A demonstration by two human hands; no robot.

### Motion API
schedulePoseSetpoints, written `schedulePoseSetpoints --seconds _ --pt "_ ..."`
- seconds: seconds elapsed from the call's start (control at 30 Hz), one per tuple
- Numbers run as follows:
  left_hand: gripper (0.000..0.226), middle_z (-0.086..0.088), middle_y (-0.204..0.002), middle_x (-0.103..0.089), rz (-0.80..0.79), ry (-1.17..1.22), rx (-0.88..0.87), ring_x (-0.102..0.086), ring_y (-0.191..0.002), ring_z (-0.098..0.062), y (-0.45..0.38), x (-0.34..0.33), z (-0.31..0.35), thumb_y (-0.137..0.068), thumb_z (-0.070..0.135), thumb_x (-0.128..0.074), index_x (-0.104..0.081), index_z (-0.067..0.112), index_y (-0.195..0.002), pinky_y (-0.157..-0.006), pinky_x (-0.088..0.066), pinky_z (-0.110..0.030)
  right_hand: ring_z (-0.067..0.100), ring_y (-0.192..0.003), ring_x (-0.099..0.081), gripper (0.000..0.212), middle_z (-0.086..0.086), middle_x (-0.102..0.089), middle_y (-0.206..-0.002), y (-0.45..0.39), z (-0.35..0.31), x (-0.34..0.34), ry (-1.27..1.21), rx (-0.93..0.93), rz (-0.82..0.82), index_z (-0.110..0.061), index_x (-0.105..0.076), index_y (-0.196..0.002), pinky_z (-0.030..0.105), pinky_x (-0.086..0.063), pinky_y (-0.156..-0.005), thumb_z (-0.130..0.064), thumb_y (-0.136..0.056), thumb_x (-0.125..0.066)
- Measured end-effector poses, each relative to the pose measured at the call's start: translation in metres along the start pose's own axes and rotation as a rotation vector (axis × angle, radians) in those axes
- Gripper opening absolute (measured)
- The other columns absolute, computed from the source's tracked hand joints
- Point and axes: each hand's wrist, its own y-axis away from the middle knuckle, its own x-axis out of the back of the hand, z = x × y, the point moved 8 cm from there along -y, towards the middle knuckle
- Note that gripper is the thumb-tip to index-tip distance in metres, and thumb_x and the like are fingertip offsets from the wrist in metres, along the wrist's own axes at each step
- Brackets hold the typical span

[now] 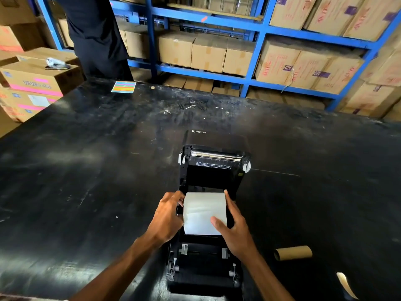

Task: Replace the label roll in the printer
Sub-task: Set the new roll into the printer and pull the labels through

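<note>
A black label printer (208, 268) stands open on the black table, its lid (214, 168) tipped back and away from me. A full white label roll (201, 211) lies across the printer's roll bay. My left hand (167, 218) is at the roll's left end, fingers by the black roll holder there. My right hand (234, 231) wraps the roll's right end, thumb pressed on its front face. A bare brown cardboard core (293, 253) lies on the table to the right of the printer.
The black table (86, 170) stretches wide around the printer. A curled strip of backing paper (347, 285) lies near right. A coloured sticker sheet (123, 86) sits far left. A person in dark clothes (95, 35) stands behind. Blue shelving (256, 53) holds cardboard boxes.
</note>
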Motion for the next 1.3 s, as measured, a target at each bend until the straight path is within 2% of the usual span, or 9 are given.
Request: schedulePoseSetpoints --seconds 0.17,0.3,0.47,0.6,0.73,0.8,0.9,1.13,1.3 --pt "0.036 0.007 -0.095 -0.048 0.017 -0.048 -0.005 -0.048 -0.097 -0.018 -0.002 -0.001 0.000 -0.070 -0.009 -0.061 -0.056 0.016 -0.095 -0.077 -0.040 -0.021 0.020 -0.143 -0.013 0.075 -0.005 -0.016 -0.156 0.001 0.008 0.002 0.148 -0.057 0.036 -0.061 -0.016 -0.134 0.038 -0.023 -0.108 -0.048 -0.080 -0.067" --pt "0.035 0.001 -0.105 -0.053 -0.045 -0.071 -0.002 -0.049 -0.100 -0.021 -0.003 -0.004 -0.001 -0.073 -0.004 -0.062 -0.056 0.019 -0.099 -0.084 -0.046 -0.030 0.017 -0.143 -0.001 0.075 -0.014 -0.011 -0.158 0.006 0.016 0.002 0.188 -0.094 0.027 -0.067 -0.009 -0.127 0.048 -0.020 -0.112 -0.058 -0.074 -0.060" --pt "0.039 0.003 -0.121 -0.054 -0.148 -0.100 -0.014 -0.047 -0.113 -0.017 0.000 -0.002 -0.007 -0.077 0.004 -0.065 -0.056 0.021 -0.111 -0.094 -0.038 -0.026 0.017 -0.143 0.004 0.078 -0.015 -0.007 -0.158 0.007 0.021 0.002 0.210 -0.127 0.029 -0.062 -0.010 -0.133 0.051 -0.018 -0.114 -0.061 -0.073 -0.058" --pt "0.038 0.008 -0.118 -0.053 -0.091 0.067 0.022 -0.047 -0.119 -0.014 0.014 0.003 -0.004 -0.082 0.000 -0.058 -0.061 0.016 -0.117 -0.099 -0.034 -0.023 0.018 -0.142 -0.006 0.076 -0.008 -0.017 -0.157 0.006 0.019 0.009 0.264 -0.097 0.046 -0.045 -0.024 -0.144 0.044 -0.016 -0.113 -0.046 -0.081 -0.067" --pt "0.017 0.008 -0.099 -0.063 0.080 0.065 0.016 -0.053 -0.105 -0.014 0.027 0.014 0.002 -0.087 0.025 -0.062 -0.069 0.015 -0.099 -0.093 -0.043 -0.030 0.013 -0.128 -0.029 0.064 -0.007 -0.043 -0.134 0.011 0.006 0.019 0.292 -0.024 0.208 -0.027 -0.050 -0.133 0.032 -0.025 -0.108 -0.034 -0.075 -0.076" --pt "0.024 0.007 -0.085 -0.065 0.130 0.008 0.021 -0.055 -0.093 -0.013 0.031 0.015 0.004 -0.082 0.042 -0.067 -0.066 0.018 -0.082 -0.084 -0.046 -0.033 0.011 -0.114 -0.039 0.048 -0.009 -0.050 -0.115 0.021 0.000 0.024 0.283 -0.007 0.349 -0.022 -0.061 -0.112 0.031 -0.032 -0.098 -0.034 -0.070 -0.080" --pt "0.034 0.010 -0.072 -0.061 0.130 -0.033 0.032 -0.058 -0.080 -0.012 0.036 0.009 0.008 -0.077 0.052 -0.068 -0.060 0.021 -0.068 -0.073 -0.050 -0.035 0.011 -0.098 -0.042 0.033 -0.006 -0.053 -0.097 0.034 0.004 0.026 0.299 -0.043 0.471 -0.021 -0.057 -0.082 0.028 -0.029 -0.083 -0.039 -0.068 -0.081" --pt "0.030 0.009 -0.069 -0.064 0.115 0.010 0.051 -0.060 -0.070 -0.004 0.044 0.001 0.006 -0.078 0.047 -0.069 -0.061 0.023 -0.063 -0.065 -0.054 -0.031 0.013 -0.110 -0.041 0.025 -0.008 -0.051 -0.104 0.047 0.018 0.024 0.315 -0.112 0.418 -0.019 -0.058 -0.063 0.021 -0.018 -0.083 -0.032 -0.079 -0.073" --pt "0.022 0.005 -0.070 -0.069 0.079 0.043 0.150 -0.064 -0.065 -0.006 0.046 0.001 0.003 -0.078 0.040 -0.073 -0.066 0.024 -0.064 -0.061 -0.055 -0.030 0.012 -0.125 -0.038 0.015 -0.011 -0.051 -0.123 0.053 0.023 0.022 0.217 -0.133 0.291 -0.035 -0.065 -0.070 0.035 -0.026 -0.106 -0.028 -0.081 -0.072"
